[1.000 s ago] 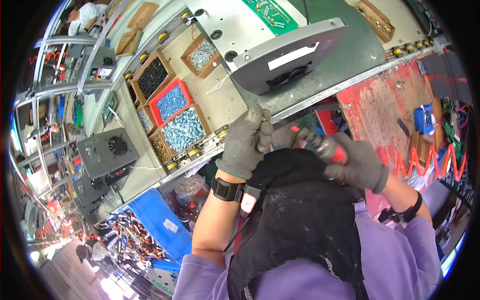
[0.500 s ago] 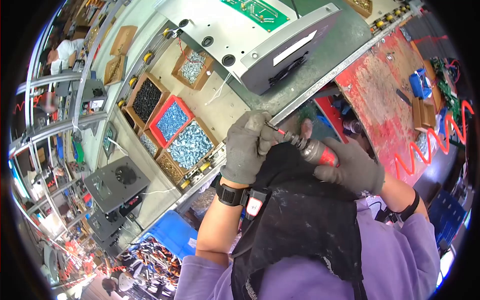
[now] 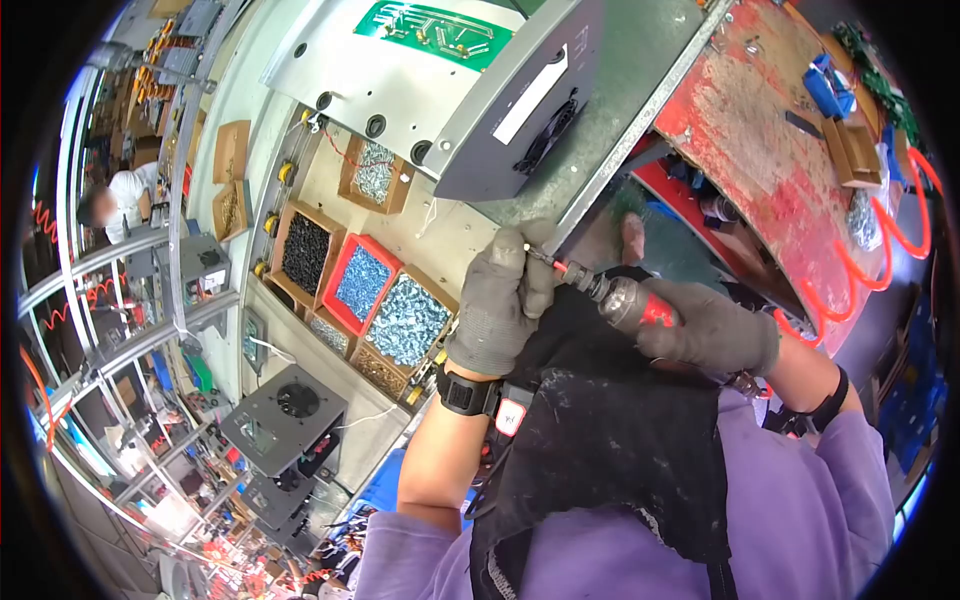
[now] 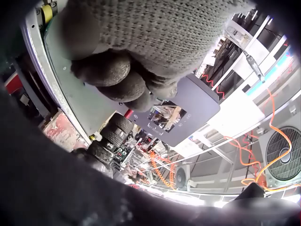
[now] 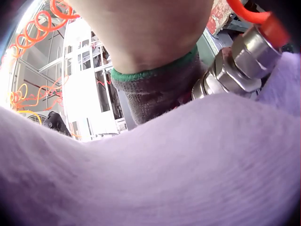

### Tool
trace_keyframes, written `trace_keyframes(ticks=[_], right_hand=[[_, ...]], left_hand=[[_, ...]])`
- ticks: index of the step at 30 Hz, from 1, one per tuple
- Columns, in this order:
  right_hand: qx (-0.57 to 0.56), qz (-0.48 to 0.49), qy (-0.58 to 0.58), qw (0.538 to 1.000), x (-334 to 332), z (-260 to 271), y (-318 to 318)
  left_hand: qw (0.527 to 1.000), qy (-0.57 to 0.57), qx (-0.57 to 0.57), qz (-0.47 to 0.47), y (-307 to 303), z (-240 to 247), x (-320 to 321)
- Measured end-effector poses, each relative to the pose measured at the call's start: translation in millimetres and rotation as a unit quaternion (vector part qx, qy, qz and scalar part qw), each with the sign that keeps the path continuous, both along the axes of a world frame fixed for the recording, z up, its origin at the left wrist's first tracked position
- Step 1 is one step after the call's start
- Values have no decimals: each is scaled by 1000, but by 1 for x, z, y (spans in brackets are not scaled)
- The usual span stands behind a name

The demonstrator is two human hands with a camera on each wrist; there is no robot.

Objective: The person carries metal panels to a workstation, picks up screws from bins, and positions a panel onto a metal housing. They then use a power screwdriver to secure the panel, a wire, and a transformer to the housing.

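Observation:
Both hands wear grey knit gloves and meet in front of the black apron. My right hand grips a pneumatic screwdriver with a red band, its bit aimed left. The curled fingers of my left hand hold a small shiny metal piece at the bit's tip; its exact kind I cannot tell. In the left wrist view, the curled left fingers overlap a grey panel. The right wrist view shows the metal hose fitting beside the right glove; a purple sleeve covers much of it.
A grey-fronted metal housing stands on the green bench top. Left of it sit boxes of fasteners, including a red tray and a box of silvery parts. A worn red table and coiled orange hose are at right.
The screwdriver has come left, its bit reaching the left fingertips. The head view has turned, so the housing and boxes sit further left. Both hands keep their holds.

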State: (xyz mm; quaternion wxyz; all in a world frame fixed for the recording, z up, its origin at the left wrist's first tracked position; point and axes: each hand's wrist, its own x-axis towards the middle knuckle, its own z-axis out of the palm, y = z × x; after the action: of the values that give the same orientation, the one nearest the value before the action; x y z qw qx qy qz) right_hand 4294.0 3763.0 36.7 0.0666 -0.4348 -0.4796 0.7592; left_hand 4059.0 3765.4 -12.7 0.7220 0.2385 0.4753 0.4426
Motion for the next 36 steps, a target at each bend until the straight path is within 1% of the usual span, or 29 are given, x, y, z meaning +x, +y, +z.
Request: trace_keyframes(ticks=[1,2,3,4,5,7,8,10,11,13,14,16,18,20,22,24,29,30,32,33,35,36], right_hand=[[14,-1,-5,1000,0,2,1],[13,-7,-3,1000,0,0,0],[45,-11,-6,999,1,-2,0],[77,-16,-10,997,1,-6,0],[74,-20,-10,997,2,-11,0],[153,2,-11,988,0,-27,0],[142,-10,-32,989,-3,-31,1],[146,-20,-24,989,-11,-41,0],[151,-29,-16,988,-14,-44,0],[133,-29,-23,990,-23,-41,5],[118,-29,-32,992,-27,-40,8],[113,-21,-43,992,-32,-39,10],[113,-12,-58,992,-32,-40,11],[153,-10,-88,984,-34,-41,10],[150,-23,-76,985,-34,-40,6],[150,-34,-65,986,-36,-40,5],[120,-41,-101,987,-41,-42,2],[121,-37,-98,987,-41,-40,4],[165,-24,-111,980,-40,-35,6],[166,-18,-111,980,-41,-38,6],[259,-52,-117,957,-38,-43,6],[260,-41,-116,958,-39,-37,7]], left_hand=[[1000,4,-1,-9,4,5,-3],[991,126,-39,-38,9,12,-7],[964,246,-74,-67,15,17,-14],[963,267,-27,-20,23,6,-30],[958,285,18,28,33,-7,-43],[952,278,109,70,59,-8,-49],[952,279,109,68,69,-11,-55],[980,173,-20,94,81,-16,-63],[980,174,-21,93,82,-16,-64],[968,237,4,78,80,0,-57],[968,240,1,78,80,2,-54],[951,301,-22,64,79,5,-52],[953,294,-27,62,79,7,-51],[955,288,-31,60,79,7,-50],[946,318,-31,48,78,7,-49],[946,318,-37,45,77,6,-49],[942,329,-34,56,73,9,-46],[947,317,-19,52,72,10,-44],[952,301,-1,46,69,5,-46],[952,301,-2,51,68,4,-46],[944,327,0,37,72,6,-38],[950,309,-6,40,70,4,-40]])
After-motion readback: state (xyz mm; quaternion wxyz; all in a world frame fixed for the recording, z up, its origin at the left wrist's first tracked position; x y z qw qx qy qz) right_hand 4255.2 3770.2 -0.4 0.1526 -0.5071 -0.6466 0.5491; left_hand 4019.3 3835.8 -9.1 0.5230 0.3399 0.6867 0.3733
